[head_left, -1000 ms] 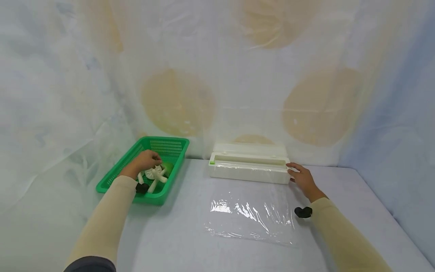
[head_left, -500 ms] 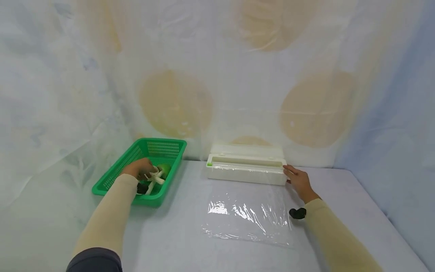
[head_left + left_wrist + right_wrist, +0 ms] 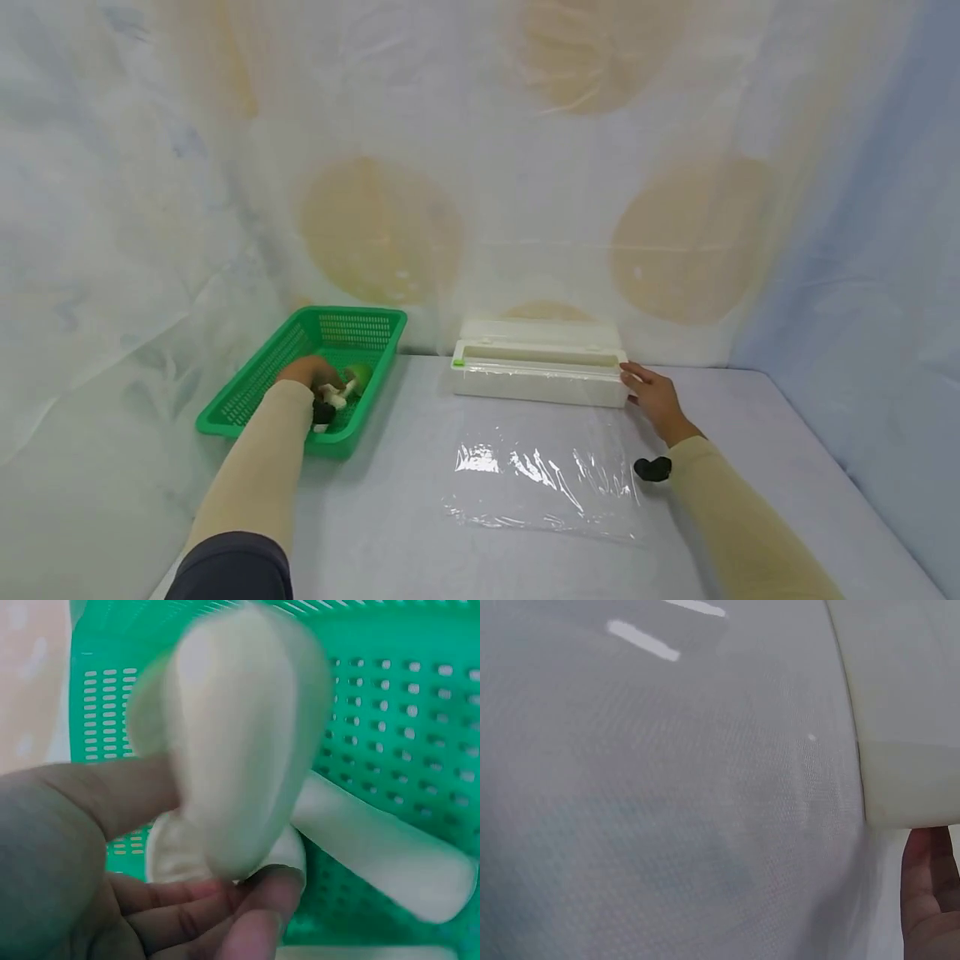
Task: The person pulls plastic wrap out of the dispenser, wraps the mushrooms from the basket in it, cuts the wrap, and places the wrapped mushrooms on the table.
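Plastic sheeting printed with orange discs behind a white table. Far left, green basket. Inside it, the left hand pinches a white mushroom, grip together on it; blurred, long axis upright in the left wrist view. Film lies flat to the mushroom's right, well apart, in front of a long white box set crosswise. Right hand touches the box's right end, fingers relaxed; left hand is nearer the mushroom.

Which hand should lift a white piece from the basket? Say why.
Probably the left hand: it is inside the basket and appears to hold a white piece. The right hand touches the white box.
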The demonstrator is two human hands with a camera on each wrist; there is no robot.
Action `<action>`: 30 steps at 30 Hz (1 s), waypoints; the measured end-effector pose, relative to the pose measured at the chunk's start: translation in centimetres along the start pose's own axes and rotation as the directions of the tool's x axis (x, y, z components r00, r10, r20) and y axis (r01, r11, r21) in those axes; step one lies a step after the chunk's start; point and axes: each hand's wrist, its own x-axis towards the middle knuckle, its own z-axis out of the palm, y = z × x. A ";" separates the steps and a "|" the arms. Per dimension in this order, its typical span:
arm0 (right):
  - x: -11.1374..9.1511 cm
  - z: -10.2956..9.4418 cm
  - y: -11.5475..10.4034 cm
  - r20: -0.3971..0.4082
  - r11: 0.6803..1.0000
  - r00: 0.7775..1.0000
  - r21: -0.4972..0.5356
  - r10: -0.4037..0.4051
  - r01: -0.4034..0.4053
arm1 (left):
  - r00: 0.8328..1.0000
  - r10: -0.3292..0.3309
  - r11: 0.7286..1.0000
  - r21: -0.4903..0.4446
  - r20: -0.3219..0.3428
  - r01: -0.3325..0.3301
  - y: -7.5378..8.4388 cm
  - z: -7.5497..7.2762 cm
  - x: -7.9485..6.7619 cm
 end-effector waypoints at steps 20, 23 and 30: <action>0.0 0.5 -0.4 0.029 1.000 1.000 0.005 0.000 -0.001 | 0.996 0.049 0.996 0.068 0.073 -0.054 -2.3 -1.7 0.7; 0.0 0.5 -0.3 0.030 1.000 1.000 0.015 0.000 -0.001 | 0.997 0.069 0.997 0.023 0.027 -0.070 -2.9 -2.1 0.5; -0.2 0.6 -0.7 0.044 1.000 0.999 0.021 0.001 -0.001 | 0.982 0.181 0.980 -0.078 -0.062 -0.186 -3.3 -2.3 -0.8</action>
